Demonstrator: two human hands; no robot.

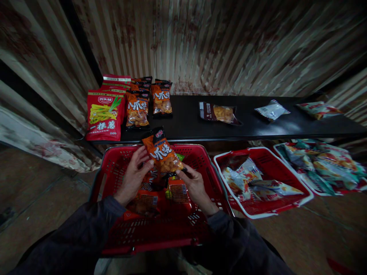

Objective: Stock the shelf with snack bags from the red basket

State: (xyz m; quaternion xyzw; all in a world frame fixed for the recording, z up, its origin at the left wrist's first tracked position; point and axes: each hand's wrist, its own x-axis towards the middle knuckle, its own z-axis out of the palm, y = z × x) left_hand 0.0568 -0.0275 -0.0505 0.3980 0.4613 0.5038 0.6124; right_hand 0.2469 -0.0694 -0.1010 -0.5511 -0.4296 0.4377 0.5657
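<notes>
Over the near red basket [114, 156], an orange and black snack bag [164, 152] is tilted between my two hands. My right hand [195, 187] pinches its lower right corner between thumb and fingers. Along the bag's left edge, my left hand [133, 173] grips with the thumb toward me; its fingertips are partly hidden by the bag. Beneath lie more orange snack packs [177, 191] in the basket, some covered by my hands. On the black shelf just beyond stand matching orange bags [137, 110], two rows side by side.
Red snack bags [104, 114] stand at the shelf's [183, 130] left end. Farther right lie a brown pack [219, 113], a silvery pack [272, 110] and a red-white pack [318, 109]. A white-rimmed red basket [263, 215] and another basket [308, 183] hold snack bags.
</notes>
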